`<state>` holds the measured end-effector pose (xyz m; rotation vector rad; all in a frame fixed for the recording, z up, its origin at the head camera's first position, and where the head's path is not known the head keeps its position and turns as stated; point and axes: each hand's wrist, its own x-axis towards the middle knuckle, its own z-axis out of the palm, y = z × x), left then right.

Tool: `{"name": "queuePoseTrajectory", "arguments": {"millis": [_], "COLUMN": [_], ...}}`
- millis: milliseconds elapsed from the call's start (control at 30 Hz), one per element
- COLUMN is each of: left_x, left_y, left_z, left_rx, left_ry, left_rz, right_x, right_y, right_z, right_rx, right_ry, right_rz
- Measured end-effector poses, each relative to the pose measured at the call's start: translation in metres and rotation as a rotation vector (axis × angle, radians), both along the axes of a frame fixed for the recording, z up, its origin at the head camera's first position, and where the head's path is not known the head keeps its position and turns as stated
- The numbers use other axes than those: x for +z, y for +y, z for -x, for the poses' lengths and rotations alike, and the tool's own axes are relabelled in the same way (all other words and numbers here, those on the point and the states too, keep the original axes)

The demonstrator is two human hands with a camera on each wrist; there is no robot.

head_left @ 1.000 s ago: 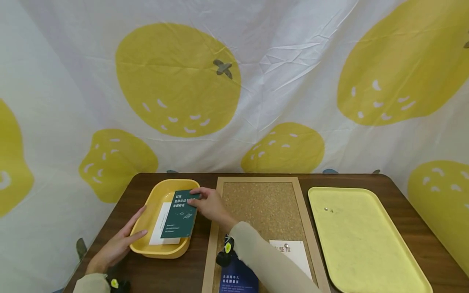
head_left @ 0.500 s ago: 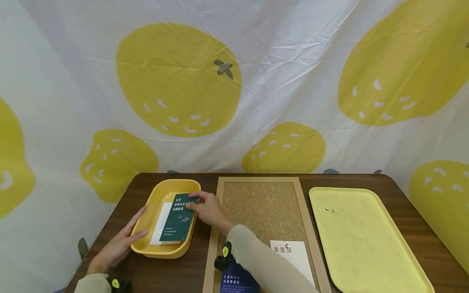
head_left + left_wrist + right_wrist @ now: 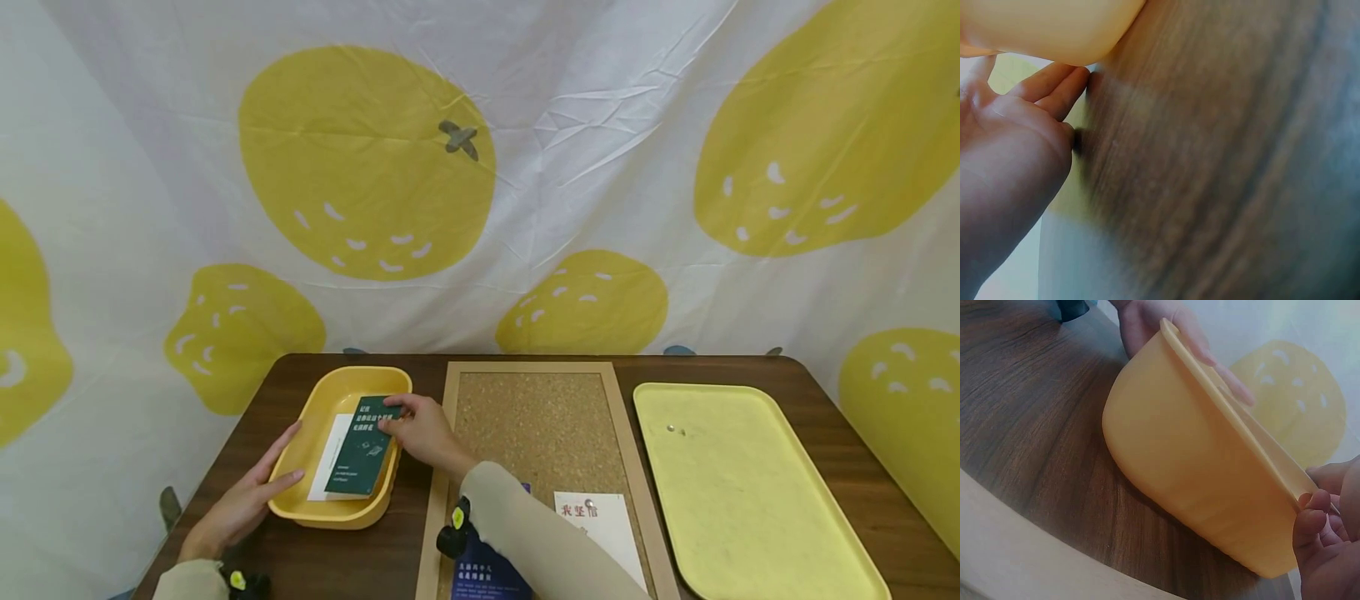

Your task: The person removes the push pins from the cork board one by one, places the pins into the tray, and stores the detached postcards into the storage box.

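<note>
My right hand (image 3: pixel 429 432) pinches the upper right part of a dark green card (image 3: pixel 363 450) printed with white lettering. Tilted, the card lies in the yellow plastic basin (image 3: pixel 300 454) and overlaps a white card (image 3: pixel 326 461). In the right wrist view, curled fingers (image 3: pixel 1319 515) show right at the basin's rim. My left hand (image 3: pixel 243 496) rests against the basin's left side, its fingers fairly straight and the thumb over the rim. The left wrist view has its fingers (image 3: pixel 1054 87) touching the outer wall (image 3: pixel 1054 31) from below.
Right of the basin lies a wood-framed cork board (image 3: pixel 532 425). On it are a blue card (image 3: pixel 487 571) and a white card (image 3: pixel 603 529) with a pin at its top. A pale yellow tray (image 3: pixel 757 500) with small pins (image 3: pixel 672 429) lies farther right. A fruit-print curtain (image 3: pixel 525 208) hangs behind.
The right hand has lowered the green card slightly, down and to the left, into the basin over the white card. The left hand has stayed at the basin.
</note>
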<state>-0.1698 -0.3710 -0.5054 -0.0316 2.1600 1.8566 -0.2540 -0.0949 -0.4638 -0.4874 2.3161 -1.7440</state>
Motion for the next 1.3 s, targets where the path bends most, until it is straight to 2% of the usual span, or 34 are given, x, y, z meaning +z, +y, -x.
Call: {"name": "queuePoseTrajectory", "arguments": {"millis": [300,633,967,1300], "left_x": [0.001,0.001,0.003,0.001], "left_y": [0.001,0.001,0.0,0.001], "left_z": [0.0,0.0,0.0,-0.002], "left_rx": [0.004,0.005,0.007,-0.004], "left_ry": [-0.011,-0.009,-0.018,0.001], "left_rz": [0.004,-0.006,0.008,-0.01], "right_x": [0.004,0.013,0.01,0.008], "right_y": [-0.003,-0.01,-0.015,-0.019], "right_z": [-0.001,-0.005,-0.006,-0.007], "right_rx": [0.038,0.062,0.113,0.152], "right_ry": [0.029,0.04,0.092,0.159], "right_rz": [-0.099,-0.102,-0.107,-0.22]}}
